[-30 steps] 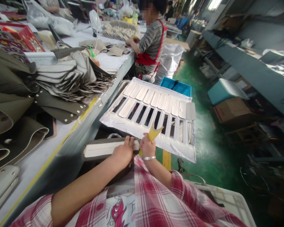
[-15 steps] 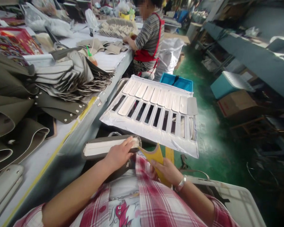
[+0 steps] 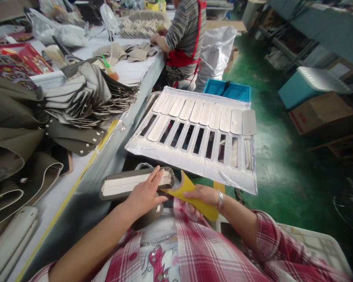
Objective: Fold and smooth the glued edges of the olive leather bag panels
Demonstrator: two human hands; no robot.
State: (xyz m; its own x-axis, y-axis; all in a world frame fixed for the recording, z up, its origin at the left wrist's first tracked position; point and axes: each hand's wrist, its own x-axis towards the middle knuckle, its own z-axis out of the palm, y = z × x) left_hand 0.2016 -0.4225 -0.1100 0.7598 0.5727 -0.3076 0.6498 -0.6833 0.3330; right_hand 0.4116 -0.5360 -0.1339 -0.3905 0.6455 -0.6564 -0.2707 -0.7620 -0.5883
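Observation:
My left hand point(image 3: 144, 194) lies with its fingers stretched out on the right part of a long, rounded olive-grey piece point(image 3: 129, 172). Set into that piece is a white strip point(image 3: 120, 185) with a line along its middle. My right hand point(image 3: 201, 196) grips a yellow scraper-like sheet point(image 3: 186, 183) with a curved notch at its end, which points at the right end of the olive-grey piece. Beyond both hands is a white-covered slotted board point(image 3: 153, 150). Rounded white strips point(image 3: 186, 109) lie in a row along its far half, and one more lies nearer, between dark slots.
On the table point(image 3: 76, 168) to the left are stacked grey straps point(image 3: 67, 92), folded olive pieces point(image 3: 11, 145) and a small green-tipped bottle point(image 3: 110, 72). A person in a red apron point(image 3: 182, 58) works farther along. A blue crate point(image 3: 238, 91) stands behind the board; boxes point(image 3: 326, 113) are at right.
The yellow scraper has swung leftward and lies flatter, with its notched end closer to the olive-grey piece. My left hand has shifted slightly left, its fingers more spread. The view has tilted down.

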